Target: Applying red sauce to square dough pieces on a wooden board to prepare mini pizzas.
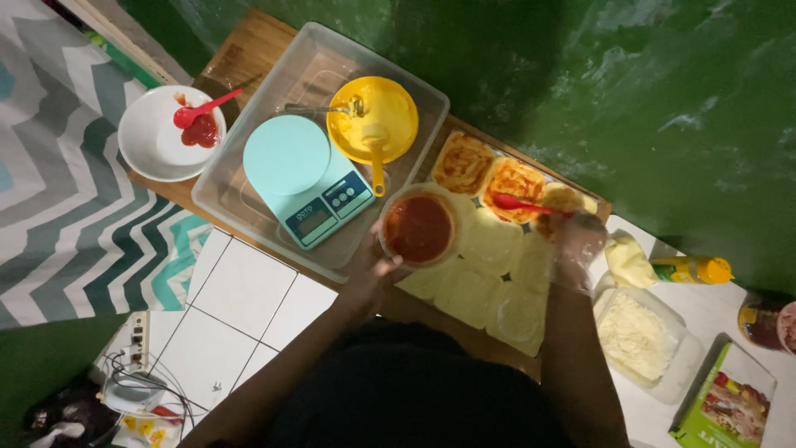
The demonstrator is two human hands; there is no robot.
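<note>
My left hand (375, 267) grips a clear round tub of red sauce (417, 226) held over the board. My right hand (578, 241), in a thin clear glove, holds a red spatula (526, 204) whose tip rests on a sauced dough round (513, 186). A second sauced round (462, 162) lies to its left, and a third partly sauced one (562, 199) is right by my right hand. Several plain pale dough rounds (491, 242) cover the wooden board (253, 41) below them.
A clear plastic bin (249, 149) holds a turquoise kitchen scale (303, 176) and a yellow bowl (372, 119) with a scoop. A white bowl (157, 137) with sauce and red spoon sits left. A tub of grated cheese (636, 336), yellow bottle (692, 270) and box (725, 402) stand right.
</note>
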